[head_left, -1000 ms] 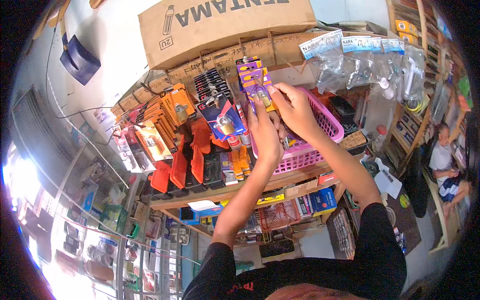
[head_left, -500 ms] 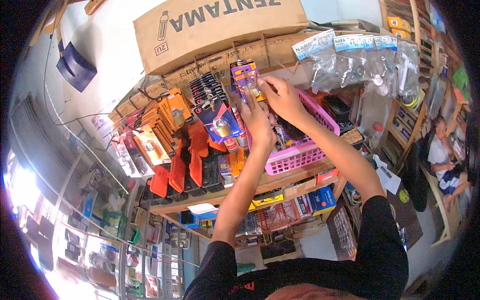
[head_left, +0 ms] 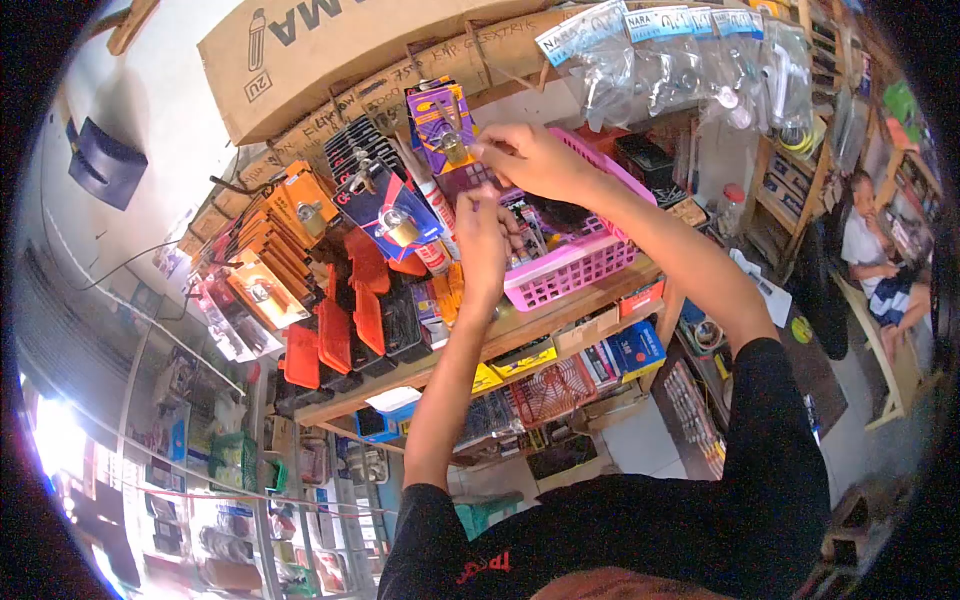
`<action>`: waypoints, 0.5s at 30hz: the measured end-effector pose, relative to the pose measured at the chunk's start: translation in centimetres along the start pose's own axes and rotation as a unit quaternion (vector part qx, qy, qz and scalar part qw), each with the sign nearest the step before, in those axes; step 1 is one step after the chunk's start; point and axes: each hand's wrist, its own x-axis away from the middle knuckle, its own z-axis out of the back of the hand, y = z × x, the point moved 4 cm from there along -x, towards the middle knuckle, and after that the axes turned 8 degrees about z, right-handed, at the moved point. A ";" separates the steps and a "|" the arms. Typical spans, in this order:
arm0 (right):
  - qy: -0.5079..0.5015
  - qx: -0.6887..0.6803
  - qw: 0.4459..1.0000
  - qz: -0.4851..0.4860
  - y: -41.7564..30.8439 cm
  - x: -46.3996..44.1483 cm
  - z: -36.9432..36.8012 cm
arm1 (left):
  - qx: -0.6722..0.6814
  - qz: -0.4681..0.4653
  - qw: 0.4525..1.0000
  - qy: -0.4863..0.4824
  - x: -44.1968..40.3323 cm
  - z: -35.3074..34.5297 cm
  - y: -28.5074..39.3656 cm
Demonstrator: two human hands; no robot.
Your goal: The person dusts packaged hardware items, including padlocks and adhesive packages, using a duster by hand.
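Observation:
A purple and yellow carded padlock hangs at the front of its hook beside the cardboard. My right hand is just right of this card, thumb and index finger apart with a gap between them; nothing shows in it. Below the card, in front of the pink basket, is my left hand, with curled fingers and thumb close to the index finger. Anything within its grip is hidden. Left of it hangs a row of blue and black carded padlocks. Red and white tubes stand between these padlocks and my left hand.
Orange carded padlocks hang farther left, above black boxes with red lids. Bagged taps hang at upper right. A wooden shelf edge runs beneath the goods. A person sits at far right.
Both hands have come off the purple padlock card, which now shows fully. My left hand has dropped lower, and my right hand sits beside the card. The view has shifted right.

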 end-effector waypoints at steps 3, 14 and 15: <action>-0.118 0.057 0.991 -0.031 0.1 1.2 0.3 | -0.200 -0.094 0.975 -0.022 0.6 1.6 -3.3; -0.631 0.102 0.712 -0.290 9.1 8.4 -3.8 | -0.410 -0.239 0.880 0.014 2.5 2.5 -5.7; -0.631 0.123 0.704 -0.303 9.9 8.7 -3.7 | -0.411 -0.227 0.883 0.019 2.5 2.7 -5.8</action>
